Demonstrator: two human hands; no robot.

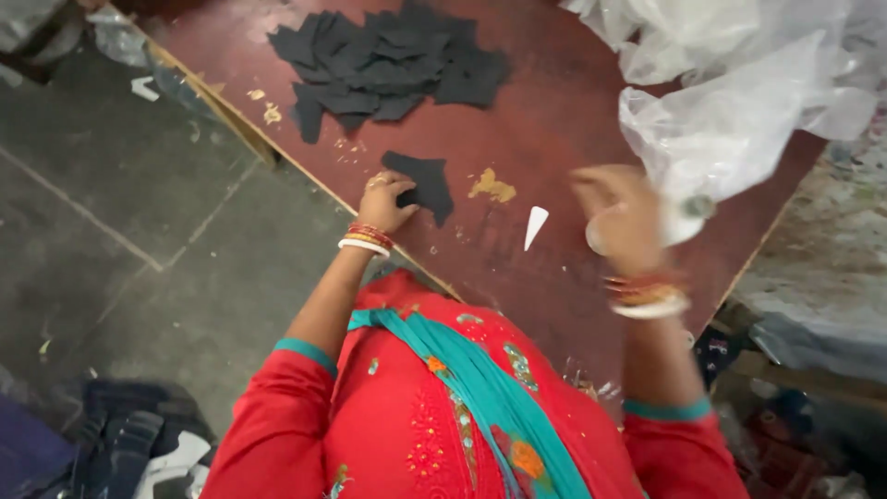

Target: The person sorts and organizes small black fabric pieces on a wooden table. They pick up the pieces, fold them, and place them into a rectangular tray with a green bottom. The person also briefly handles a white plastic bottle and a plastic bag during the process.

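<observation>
My left hand (383,201) rests on the dark red table (554,120), its fingers pinching the left edge of a single black fabric piece (425,185) that lies flat. My right hand (617,217) is blurred and hovers above the table's right part, closed around a pale white bottle (682,220) with a dark cap. The bottle sits just under a crumpled clear plastic bag (730,120). A small white cone-shaped piece (535,225) lies on the table between my hands. Both wrists wear bangles.
A pile of several black fabric cutouts (388,60) lies at the far side of the table. Yellowish smears (492,188) mark the tabletop. Grey floor (111,222) lies to the left, with dark clothes (129,444) heaped at bottom left.
</observation>
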